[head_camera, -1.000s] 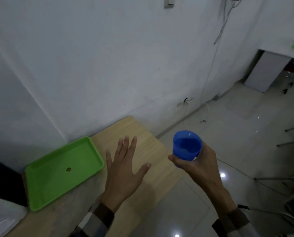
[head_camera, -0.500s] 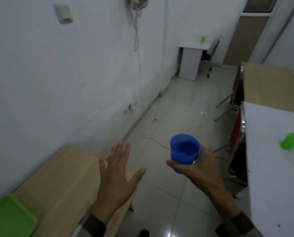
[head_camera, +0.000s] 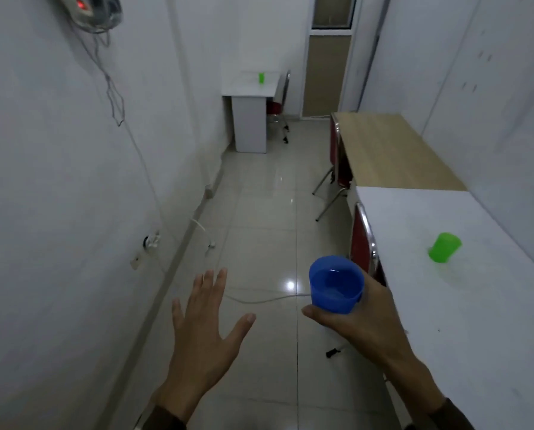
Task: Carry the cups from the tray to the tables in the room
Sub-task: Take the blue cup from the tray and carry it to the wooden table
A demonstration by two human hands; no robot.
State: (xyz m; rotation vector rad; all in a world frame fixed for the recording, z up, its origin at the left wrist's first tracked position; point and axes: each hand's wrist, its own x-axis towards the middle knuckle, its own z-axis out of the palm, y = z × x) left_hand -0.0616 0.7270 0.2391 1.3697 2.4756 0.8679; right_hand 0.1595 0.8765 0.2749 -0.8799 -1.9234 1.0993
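Note:
My right hand (head_camera: 363, 321) is wrapped around a blue cup (head_camera: 335, 283), held upright above the tiled floor with liquid in it. My left hand (head_camera: 205, 330) floats beside it, palm down, fingers spread and holding nothing. A green cup (head_camera: 444, 251) stands on the white table (head_camera: 464, 321) at my right. Another green cup (head_camera: 261, 78) stands on the small white table (head_camera: 250, 88) at the far end of the room. A bare wooden table (head_camera: 389, 150) stands behind the near white one. The tray is out of view.
A narrow tiled aisle (head_camera: 259, 212) runs ahead between the left wall and the tables. Red chairs (head_camera: 363, 240) are tucked along the tables' left side. A white cable (head_camera: 259, 297) crosses the floor. A door (head_camera: 329, 57) stands at the far end.
My view has swung right, away from the wooden table with the green tray, which has left the frame. The aisle and right-hand tables now fill the view. Both hands keep their pose.

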